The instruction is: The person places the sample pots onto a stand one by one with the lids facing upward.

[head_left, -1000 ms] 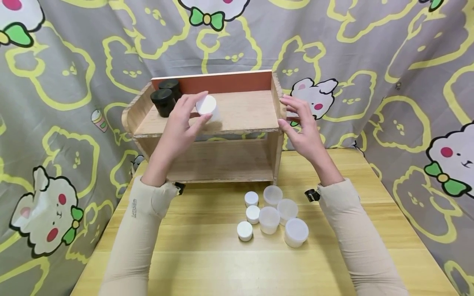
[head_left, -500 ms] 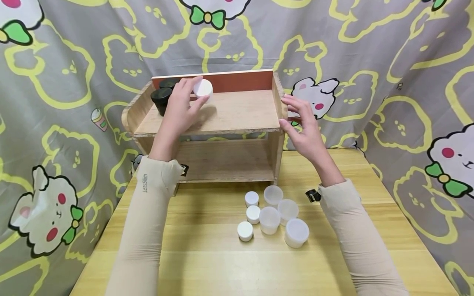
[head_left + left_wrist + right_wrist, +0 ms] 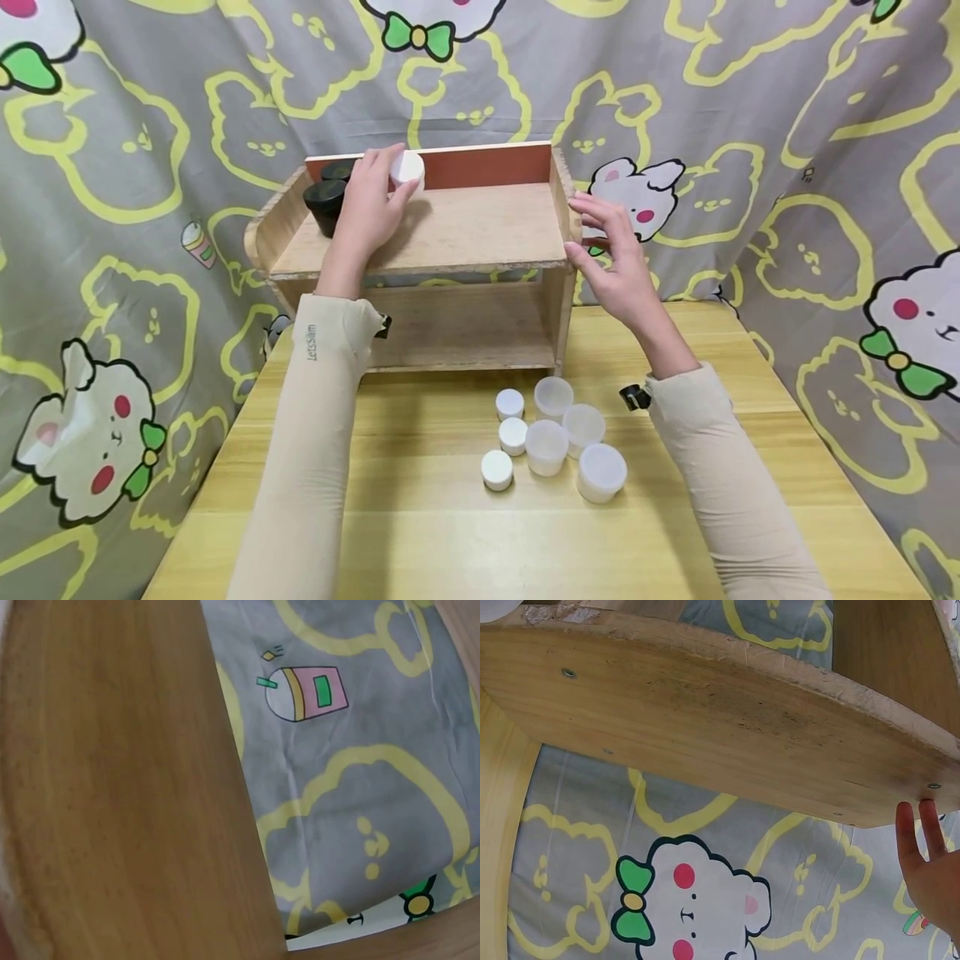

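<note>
My left hand [image 3: 372, 196] holds a white round jar [image 3: 408, 169] between thumb and fingers, at the back of the upper board of a wooden two-tier shelf [image 3: 487, 221]. Whether the jar's base touches the board cannot be told. Just left of that hand stand two black-lidded jars [image 3: 326, 204], partly hidden by it. My right hand [image 3: 617, 258] touches the shelf's right side panel, its fingers fairly straight. In the right wrist view, two fingertips [image 3: 907, 814] of it rest against the panel's outer face [image 3: 705, 727]. The left wrist view shows only wood and curtain.
In front of the shelf, small white jars [image 3: 497, 470] and larger translucent tubs [image 3: 546, 447] stand grouped on the wooden table [image 3: 435, 542]. A patterned grey curtain [image 3: 697, 100] hangs behind and at both sides. The shelf's lower tier [image 3: 457, 329] lies beneath the upper board.
My left hand has carried the white jar from near the upper board's front edge back towards the red back panel. The right hand has stayed at the side panel.
</note>
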Available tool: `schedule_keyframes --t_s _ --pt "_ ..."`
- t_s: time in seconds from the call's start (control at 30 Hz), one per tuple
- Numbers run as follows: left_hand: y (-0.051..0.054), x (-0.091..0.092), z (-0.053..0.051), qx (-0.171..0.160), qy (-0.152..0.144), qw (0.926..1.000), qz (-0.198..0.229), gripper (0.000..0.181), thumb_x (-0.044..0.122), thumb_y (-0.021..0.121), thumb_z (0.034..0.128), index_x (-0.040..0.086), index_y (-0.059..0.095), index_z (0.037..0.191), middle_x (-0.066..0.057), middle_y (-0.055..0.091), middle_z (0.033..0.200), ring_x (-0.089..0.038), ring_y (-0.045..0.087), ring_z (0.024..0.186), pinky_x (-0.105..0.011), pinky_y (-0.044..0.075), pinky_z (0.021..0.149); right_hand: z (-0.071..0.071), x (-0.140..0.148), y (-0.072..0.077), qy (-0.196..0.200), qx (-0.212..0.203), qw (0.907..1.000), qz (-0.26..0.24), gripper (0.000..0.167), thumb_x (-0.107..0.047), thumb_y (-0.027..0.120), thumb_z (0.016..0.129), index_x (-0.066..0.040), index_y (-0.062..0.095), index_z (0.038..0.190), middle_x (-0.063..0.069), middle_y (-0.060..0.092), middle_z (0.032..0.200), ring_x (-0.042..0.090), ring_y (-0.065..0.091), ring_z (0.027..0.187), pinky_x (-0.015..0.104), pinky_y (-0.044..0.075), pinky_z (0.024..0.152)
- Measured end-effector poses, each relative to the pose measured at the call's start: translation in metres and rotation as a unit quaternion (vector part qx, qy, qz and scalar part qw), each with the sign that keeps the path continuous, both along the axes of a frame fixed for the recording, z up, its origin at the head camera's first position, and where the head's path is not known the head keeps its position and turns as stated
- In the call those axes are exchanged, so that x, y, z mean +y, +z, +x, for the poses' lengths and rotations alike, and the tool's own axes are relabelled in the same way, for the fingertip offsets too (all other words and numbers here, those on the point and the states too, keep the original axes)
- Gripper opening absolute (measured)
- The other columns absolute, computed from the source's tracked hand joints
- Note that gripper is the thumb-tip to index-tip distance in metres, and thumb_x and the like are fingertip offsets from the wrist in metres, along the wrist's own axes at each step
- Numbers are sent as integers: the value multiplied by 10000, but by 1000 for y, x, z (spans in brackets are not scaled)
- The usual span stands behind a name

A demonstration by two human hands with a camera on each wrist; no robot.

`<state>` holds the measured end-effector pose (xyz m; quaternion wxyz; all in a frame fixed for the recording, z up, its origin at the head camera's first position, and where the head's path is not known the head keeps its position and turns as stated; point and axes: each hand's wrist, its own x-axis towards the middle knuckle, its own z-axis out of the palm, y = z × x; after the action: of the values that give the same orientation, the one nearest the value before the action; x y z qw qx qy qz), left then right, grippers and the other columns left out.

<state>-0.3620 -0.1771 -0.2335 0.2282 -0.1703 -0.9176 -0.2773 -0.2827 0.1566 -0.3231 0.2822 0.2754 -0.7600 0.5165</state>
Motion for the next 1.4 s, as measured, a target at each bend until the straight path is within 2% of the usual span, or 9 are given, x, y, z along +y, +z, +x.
schedule_keyframes --t_s 0.17,0.33,0.57,0.8,1.07,1.27,1.4 --pt "-1 1 -7 -166 133 9997 -137 554 235 583 1063 37 428 1556 -211 467 1519 -388 430 1366 -502 374 1163 1 0 0 -23 17 10000 4 492 -80 648 1009 -154 529 1481 -14 416 1579 244 511 1379 270 471 1019" --pt "-6 2 -10 -364 333 9981 -360 567 260 537 1080 40 385 1581 -221 418 1562 -407 410 1407 -525 364 1183 2 0 0 8 -49 10000 -19 493 -78 643 1011 -161 526 1483 -26 410 1581 243 508 1382 281 470 1020" --pt "-11 0 -11 -490 463 9976 -158 571 262 516 1088 40 363 1591 -231 401 1564 -402 425 1425 -516 364 1192 2 -1 0 64 -118 9999 -53 489 -82 639 1014 -166 528 1483 -38 409 1582 243 508 1381 325 473 1019" --pt "-14 -5 -17 -546 579 9968 13 577 280 496 1094 24 350 1590 -238 424 1540 -393 442 1428 -476 348 1211 2 -2 0 46 -148 9999 -11 494 -87 641 1014 -171 523 1487 -41 405 1585 242 503 1385 343 471 1023" --pt "-15 -5 -22 -676 586 9959 146 579 305 483 1099 35 345 1593 -217 413 1557 -385 446 1430 -468 349 1210 2 -2 -1 17 -159 9999 6 498 -87 644 1012 -174 521 1487 -39 403 1583 244 502 1381 342 467 1027" --pt "-14 -3 -24 -667 635 9956 177 571 314 478 1101 53 350 1593 -201 421 1550 -363 451 1427 -457 351 1206 1 -2 0 -3 -130 9999 7 502 -92 642 1015 -180 512 1491 -43 402 1583 245 492 1388 438 470 1055" --pt "-14 -2 -25 -731 667 9949 211 577 323 476 1101 69 340 1601 -191 415 1557 -357 448 1431 -456 351 1206 1 -2 0 -2 -160 9999 -25 500 -92 642 1014 -179 513 1489 -47 402 1584 244 491 1388 424 466 1051"
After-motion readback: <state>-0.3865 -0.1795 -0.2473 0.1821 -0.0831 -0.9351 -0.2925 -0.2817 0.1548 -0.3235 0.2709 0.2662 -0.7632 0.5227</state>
